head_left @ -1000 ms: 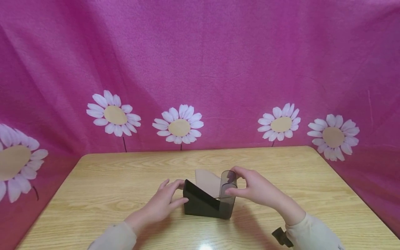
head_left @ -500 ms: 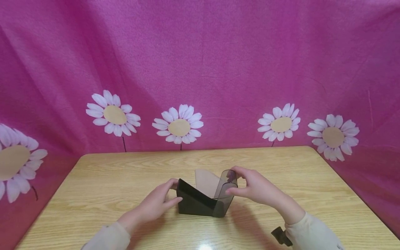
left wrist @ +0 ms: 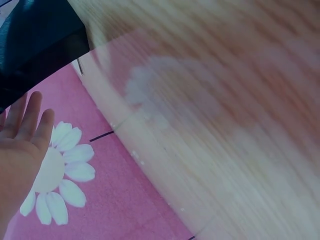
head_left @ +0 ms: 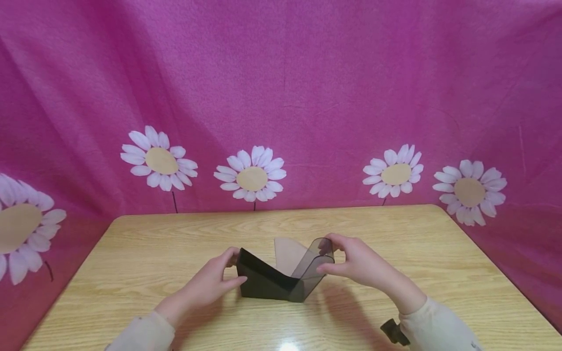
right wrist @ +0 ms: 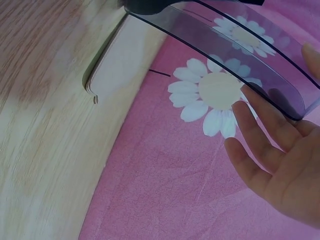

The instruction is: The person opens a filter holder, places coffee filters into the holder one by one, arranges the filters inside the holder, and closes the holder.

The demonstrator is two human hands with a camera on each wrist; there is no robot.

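A black holder (head_left: 263,282) with a sloping top edge is at the middle of the table, with a smoky see-through cover (head_left: 313,270) leaning out from its right end. My left hand (head_left: 210,280) grips the holder's left end between thumb and fingers. The cover's upper end is pinched by my right hand (head_left: 362,263), thumb in front and fingers behind. Just behind the holder stands a tan fan-shaped stack of paper coffee filters (head_left: 287,253), its layered edges plain in the right wrist view. The left wrist view shows one dark corner of the holder above the fingers.
The wooden table (head_left: 145,243) ends at a pink cloth (head_left: 307,97) with white daisies, which hangs behind and at both sides. A small dark piece (head_left: 393,332) hangs by the right sleeve.
My left hand has moved left with the black holder. The smoky cover has tilted from nearly upright to a wide slant, while my right hand has stayed almost in place.
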